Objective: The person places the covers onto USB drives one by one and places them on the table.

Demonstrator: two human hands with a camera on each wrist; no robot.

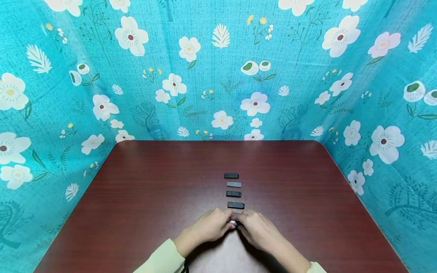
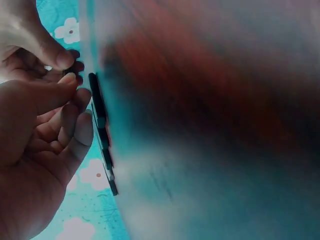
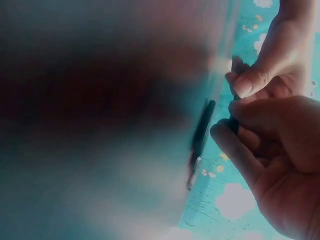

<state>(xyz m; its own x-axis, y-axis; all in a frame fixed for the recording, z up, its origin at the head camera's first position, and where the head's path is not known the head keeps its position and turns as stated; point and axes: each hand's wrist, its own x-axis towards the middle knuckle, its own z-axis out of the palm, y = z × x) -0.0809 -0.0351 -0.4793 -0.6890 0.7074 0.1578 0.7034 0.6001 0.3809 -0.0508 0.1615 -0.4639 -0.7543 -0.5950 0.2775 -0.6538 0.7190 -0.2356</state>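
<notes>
A small black stick that looks like a USB flash drive (image 3: 234,125) is between my two hands, low over the near part of the table. My left hand (image 1: 215,224) pinches one end with thumb and fingertips. On the other end, my right hand (image 1: 257,228) has its thumb and index finger. A pale, shiny bit shows between the fingertips in the head view; the fingers cover most of the stick. Just beyond the hands lies a black flash drive (image 1: 236,205). Past it, in a column, lie another black one (image 1: 233,194), a grey one (image 1: 234,184) and a further black one (image 1: 231,176).
The dark red-brown wooden table (image 1: 164,174) has rounded far corners. A blue flowered cloth (image 1: 218,76) hangs behind it and along both sides. Light-coloured sleeves (image 1: 162,258) cover the forearms.
</notes>
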